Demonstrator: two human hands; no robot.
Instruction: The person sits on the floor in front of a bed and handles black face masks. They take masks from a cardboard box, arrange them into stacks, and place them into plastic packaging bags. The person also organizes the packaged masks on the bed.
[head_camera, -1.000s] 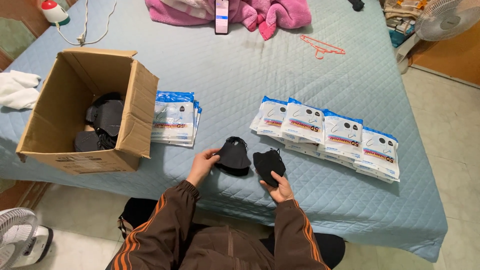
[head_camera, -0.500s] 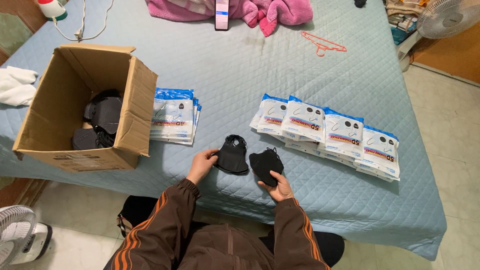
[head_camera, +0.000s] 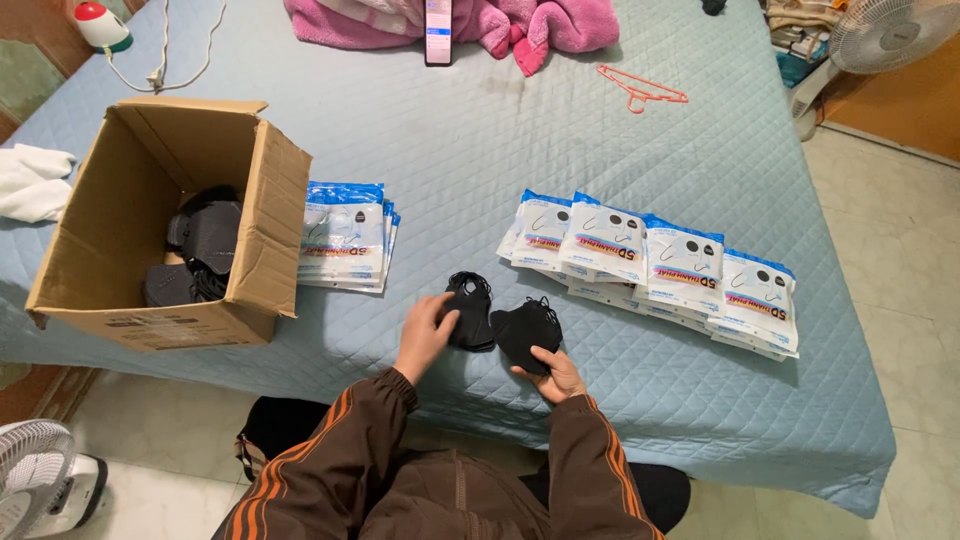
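Two black face masks lie near the front edge of the blue quilted bed (head_camera: 460, 130). My left hand (head_camera: 424, 334) rests its fingers on the left mask (head_camera: 470, 308). My right hand (head_camera: 553, 373) grips the lower edge of the right mask (head_camera: 527, 328). A stack of blue-and-white mask packets (head_camera: 345, 236) lies just left of the masks, beside an open cardboard box (head_camera: 262, 240) holding more black masks (head_camera: 205, 235). A row of overlapping packets (head_camera: 655, 268) lies to the right.
A phone (head_camera: 438, 30) leans on pink cloth (head_camera: 560, 22) at the bed's far side, with an orange hanger (head_camera: 640, 88) nearby. White cloth (head_camera: 32, 182) lies far left. Fans stand at the lower left (head_camera: 35, 482) and upper right (head_camera: 890, 32).
My left hand has slid a little further over the left mask. My right hand has kept its hold on the right mask, which has barely shifted.
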